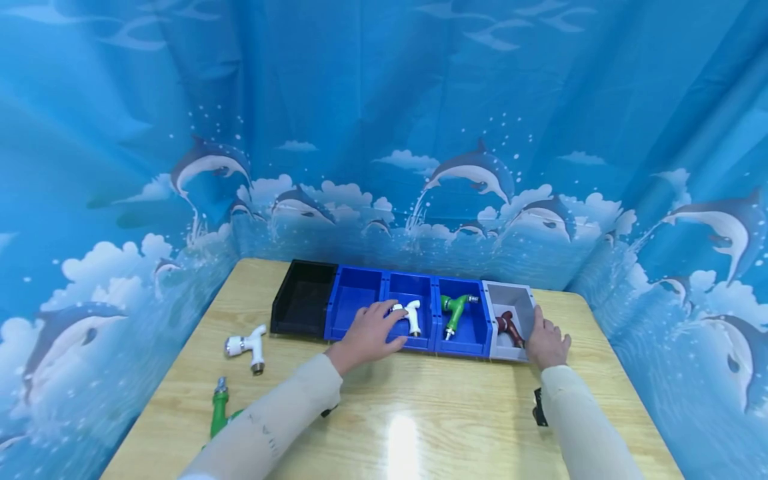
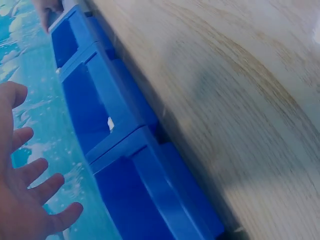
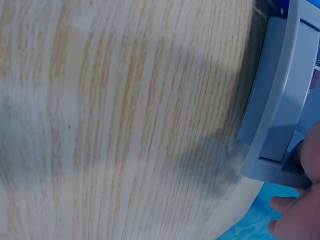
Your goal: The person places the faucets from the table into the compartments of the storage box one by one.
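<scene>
While the right hand (image 1: 548,343) gripped the outer wall of the grey bin (image 1: 522,300), thumb seemingly inside and fingers outside, the left hand (image 1: 367,335) hung over the row, fingers spread wide, nothing held. Right grip narrow, closed on that wall; probably meant to steady the end of the row. White tap (image 1: 413,319) in the middle blue bin (image 1: 411,283), right by the left fingers; whether they touched, could not tell. Next along, a green tap (image 1: 457,312) in the right blue bin (image 1: 443,339), then a dark red tap (image 1: 511,327) in the grey one: one to each, the dividers presumably keeping them apart. Left blue bin (image 1: 358,300) and black bin (image 1: 306,300) finished the row, set side by side, perhaps so all lay within reach. Loose on the table (image 1: 462,413), at left: a second white tap (image 1: 255,350) and a second green tap (image 1: 220,405), the latter partly hidden by the left sleeve (image 1: 270,427).
</scene>
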`<state>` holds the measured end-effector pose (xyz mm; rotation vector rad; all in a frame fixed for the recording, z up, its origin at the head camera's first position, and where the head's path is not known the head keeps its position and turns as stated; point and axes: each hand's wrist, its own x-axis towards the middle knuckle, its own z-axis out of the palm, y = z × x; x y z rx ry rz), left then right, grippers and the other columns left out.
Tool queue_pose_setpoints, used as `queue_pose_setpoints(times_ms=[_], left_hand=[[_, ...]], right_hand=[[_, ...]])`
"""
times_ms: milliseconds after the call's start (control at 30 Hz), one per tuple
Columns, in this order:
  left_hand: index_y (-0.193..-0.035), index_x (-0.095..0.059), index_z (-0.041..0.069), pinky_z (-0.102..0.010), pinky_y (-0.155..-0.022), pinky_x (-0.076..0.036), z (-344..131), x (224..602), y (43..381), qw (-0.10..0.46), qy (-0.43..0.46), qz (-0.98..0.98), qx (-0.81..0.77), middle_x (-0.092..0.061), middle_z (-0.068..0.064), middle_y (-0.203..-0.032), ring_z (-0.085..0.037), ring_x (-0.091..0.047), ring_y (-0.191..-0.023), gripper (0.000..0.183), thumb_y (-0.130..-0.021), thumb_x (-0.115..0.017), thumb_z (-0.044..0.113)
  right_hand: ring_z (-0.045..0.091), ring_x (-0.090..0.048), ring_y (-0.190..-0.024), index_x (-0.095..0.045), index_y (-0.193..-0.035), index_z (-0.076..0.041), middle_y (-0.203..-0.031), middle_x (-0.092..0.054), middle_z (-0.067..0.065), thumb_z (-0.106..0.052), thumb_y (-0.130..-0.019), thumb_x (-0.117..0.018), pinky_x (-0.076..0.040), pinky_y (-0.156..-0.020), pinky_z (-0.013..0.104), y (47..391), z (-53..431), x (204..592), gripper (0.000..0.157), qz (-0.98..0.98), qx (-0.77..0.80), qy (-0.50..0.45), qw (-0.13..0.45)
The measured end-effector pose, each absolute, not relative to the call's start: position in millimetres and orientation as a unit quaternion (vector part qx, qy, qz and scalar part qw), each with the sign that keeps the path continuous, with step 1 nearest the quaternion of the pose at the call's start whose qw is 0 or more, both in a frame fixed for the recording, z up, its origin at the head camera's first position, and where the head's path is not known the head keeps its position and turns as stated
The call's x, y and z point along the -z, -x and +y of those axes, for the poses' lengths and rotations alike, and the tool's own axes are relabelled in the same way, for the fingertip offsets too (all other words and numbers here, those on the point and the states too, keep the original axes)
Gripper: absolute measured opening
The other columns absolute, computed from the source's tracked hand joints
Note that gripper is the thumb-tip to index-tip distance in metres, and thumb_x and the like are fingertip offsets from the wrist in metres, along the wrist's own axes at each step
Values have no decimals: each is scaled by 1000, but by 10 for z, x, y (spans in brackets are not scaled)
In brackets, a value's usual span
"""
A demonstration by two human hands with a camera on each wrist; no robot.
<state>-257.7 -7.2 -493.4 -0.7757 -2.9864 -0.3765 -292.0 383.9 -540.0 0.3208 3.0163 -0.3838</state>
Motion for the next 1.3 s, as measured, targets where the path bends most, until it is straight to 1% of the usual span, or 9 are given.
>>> queue_pose_setpoints(times_ms=[167, 467, 800, 1000, 1167, 1300], left_hand=[[-147, -42, 27, -59, -106, -36, -178, 4850, 2520, 18, 240, -962, 132, -34, -6, -154, -30, -35, -139, 60, -93, -58, 50], [-147, -41, 28, -60, -105, -35, -345, 4659, 2317, 26, 249, -958, 138, -34, -7, -154, -30, -34, -139, 63, -92, -56, 55], [-144, -43, 31, -63, -104, -35, -612, 4533, 2082, 24, 196, -963, 180, -32, -7, -155, -34, -33, -139, 64, -88, -65, 51], [-144, -45, 30, -64, -102, -37, -786, 4518, 1978, 18, 175, -965, 195, -30, -9, -156, -36, -34, -139, 65, -87, -68, 50], [-144, -45, 29, -67, -101, -35, -945, 4525, 1896, 17, 149, -965, 217, -28, -10, -157, -38, -32, -139, 65, -87, -69, 48], [-145, -43, 30, -70, -100, -33, -1094, 4579, 1825, 12, 139, -966, 217, -26, -10, -157, -40, -32, -138, 67, -86, -68, 50]], right_hand=[[57, -24, -131, 2, -154, -3, -144, -26, 38, -4, -95, -49, -7, -109, 71, 2921, 3838, 5388, 78, 986, 127, -102, 41], [57, -24, -132, 3, -154, -2, -145, -25, 38, -3, -96, -47, -7, -109, 70, 2923, 3821, 5379, 77, 984, 133, -109, 42], [57, -26, -130, 3, -154, -3, -143, -26, 38, -3, -95, -48, -9, -109, 71, 2921, 3824, 5362, 78, 985, 127, -108, 37], [56, -26, -131, 2, -154, -2, -144, -26, 38, -3, -96, -47, -8, -109, 70, 2909, 3815, 5383, 76, 983, 133, -117, 43], [57, -27, -130, 1, -154, -1, -143, -27, 38, -4, -95, -50, -9, -109, 71, 2907, 3823, 5394, 78, 985, 131, -108, 39], [57, -28, -130, 0, -154, -1, -143, -28, 38, -5, -95, -51, -9, -109, 71, 2910, 3827, 5414, 78, 985, 128, -107, 35]])
